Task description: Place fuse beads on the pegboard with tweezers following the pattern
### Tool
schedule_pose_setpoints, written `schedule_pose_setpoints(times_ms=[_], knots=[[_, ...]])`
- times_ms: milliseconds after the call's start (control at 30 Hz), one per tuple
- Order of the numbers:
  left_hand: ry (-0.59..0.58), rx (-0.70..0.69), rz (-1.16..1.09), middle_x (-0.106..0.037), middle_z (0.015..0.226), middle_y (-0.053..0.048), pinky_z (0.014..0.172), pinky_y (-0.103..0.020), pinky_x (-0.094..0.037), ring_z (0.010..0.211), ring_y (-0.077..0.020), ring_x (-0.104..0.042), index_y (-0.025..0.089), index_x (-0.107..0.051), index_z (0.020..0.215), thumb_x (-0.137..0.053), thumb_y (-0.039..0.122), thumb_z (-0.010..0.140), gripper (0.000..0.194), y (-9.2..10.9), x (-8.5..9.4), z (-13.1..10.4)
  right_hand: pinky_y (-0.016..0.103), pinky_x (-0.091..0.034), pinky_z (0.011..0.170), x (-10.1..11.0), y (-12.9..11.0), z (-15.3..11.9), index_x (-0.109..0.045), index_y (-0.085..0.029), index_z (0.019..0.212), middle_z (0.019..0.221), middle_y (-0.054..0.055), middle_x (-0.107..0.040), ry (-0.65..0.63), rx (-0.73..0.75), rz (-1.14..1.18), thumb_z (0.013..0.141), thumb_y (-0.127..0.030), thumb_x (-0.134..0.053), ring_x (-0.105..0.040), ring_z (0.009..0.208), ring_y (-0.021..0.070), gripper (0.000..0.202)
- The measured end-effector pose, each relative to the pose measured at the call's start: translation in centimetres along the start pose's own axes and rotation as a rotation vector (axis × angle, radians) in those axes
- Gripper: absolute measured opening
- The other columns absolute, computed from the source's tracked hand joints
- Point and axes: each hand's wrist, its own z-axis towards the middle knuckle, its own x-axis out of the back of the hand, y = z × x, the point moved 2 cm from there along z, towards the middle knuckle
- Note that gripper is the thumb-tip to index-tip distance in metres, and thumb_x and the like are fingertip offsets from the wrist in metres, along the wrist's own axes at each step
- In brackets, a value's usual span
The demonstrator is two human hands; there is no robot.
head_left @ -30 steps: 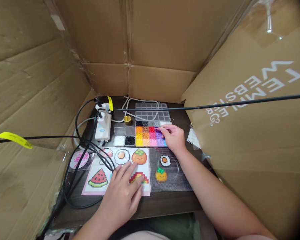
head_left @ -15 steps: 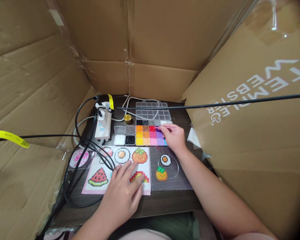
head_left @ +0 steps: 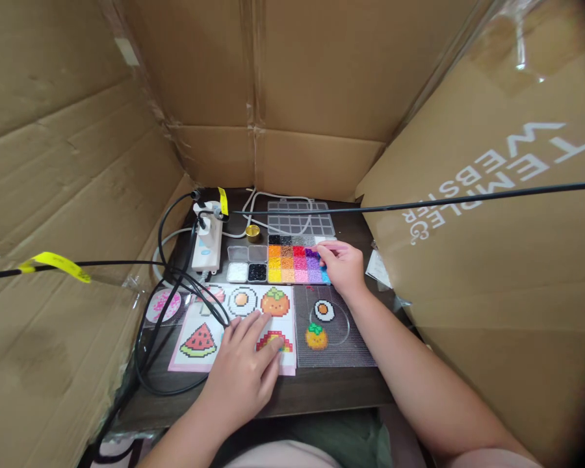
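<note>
My left hand [head_left: 246, 361] lies flat with fingers apart on a pattern sheet [head_left: 185, 361] printed with a watermelon slice, a fried egg and an orange fruit. It partly covers the rainbow picture. My right hand [head_left: 344, 268] is closed in a pinch over the purple beads [head_left: 313, 257] in the sorted bead box [head_left: 286, 262]; what its fingertips hold is too small to make out. Below that hand lies a clear pegboard [head_left: 344, 354] carrying a bead fried egg [head_left: 324, 311] and a bead orange fruit [head_left: 316, 338].
Small boxes of white beads [head_left: 237, 272] and black beads [head_left: 257, 272] stand left of the bead box. A power strip [head_left: 207, 250], tangled black cables [head_left: 168, 286] and a gold tin [head_left: 253, 232] are nearby. Cardboard walls [head_left: 316, 159] enclose the table.
The camera view has shifted slightly, so the table things sit a little further right. Both hands stay nearly in place, the right one still pinching at the purple beads.
</note>
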Motion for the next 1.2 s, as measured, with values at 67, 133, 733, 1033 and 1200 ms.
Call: schedule_pose_setpoints(times_ms=[67,133,733,1033,1200], knots=[[0.010,-0.005,0.015,-0.062,0.136,-0.013,0.101,-0.058,-0.044,0.128,-0.0350,-0.055,0.027,-0.071,0.107,-0.055,0.023,0.094,0.021,0.0,0.0,0.0,0.028,-0.048,0.053,0.2,-0.4,-0.2,-0.077,-0.016,0.072,0.071,0.006,-0.073,0.023,0.009,0.028,0.071,-0.031,-0.071,-0.056,0.054,0.0131,0.016],[0.023,-0.016,0.032,-0.063,0.135,-0.013,0.100,-0.058,-0.045,0.126,-0.0345,-0.057,0.027,-0.071,0.106,-0.055,0.023,0.094,0.021,0.0,0.0,0.0,0.028,-0.049,0.055,0.7,-1.0,-0.5,-0.078,-0.017,0.074,0.075,0.007,-0.075,0.055,0.027,0.054,0.073,-0.031,-0.070,-0.057,0.056,0.0132,0.016],[-0.017,-0.031,0.040,-0.062,0.137,-0.014,0.102,-0.059,-0.044,0.128,-0.0354,-0.055,0.026,-0.073,0.108,-0.055,0.024,0.094,0.023,0.1,0.2,0.1,0.030,-0.055,0.056,4.5,-1.0,-7.7,-0.078,-0.018,0.071,0.073,0.008,-0.076,0.004,-0.047,-0.067,0.073,-0.031,-0.071,-0.065,0.059,0.0175,0.014],[-0.050,-0.017,0.008,-0.060,0.138,-0.015,0.102,-0.059,-0.044,0.130,-0.0359,-0.054,0.025,-0.072,0.108,-0.054,0.025,0.095,0.022,-0.1,0.3,0.1,0.030,-0.057,0.060,4.5,-0.2,-7.6,-0.079,-0.019,0.073,0.077,0.008,-0.078,-0.013,-0.094,-0.087,0.075,-0.030,-0.071,-0.067,0.063,0.0172,0.014],[-0.050,-0.013,0.001,-0.061,0.137,-0.015,0.102,-0.060,-0.043,0.129,-0.0363,-0.054,0.025,-0.072,0.109,-0.055,0.024,0.094,0.023,0.0,0.3,0.1,0.031,-0.059,0.065,4.4,0.1,-7.6,-0.079,-0.018,0.075,0.078,0.007,-0.078,-0.031,-0.094,-0.098,0.076,-0.030,-0.071,-0.069,0.066,0.0183,0.014]])
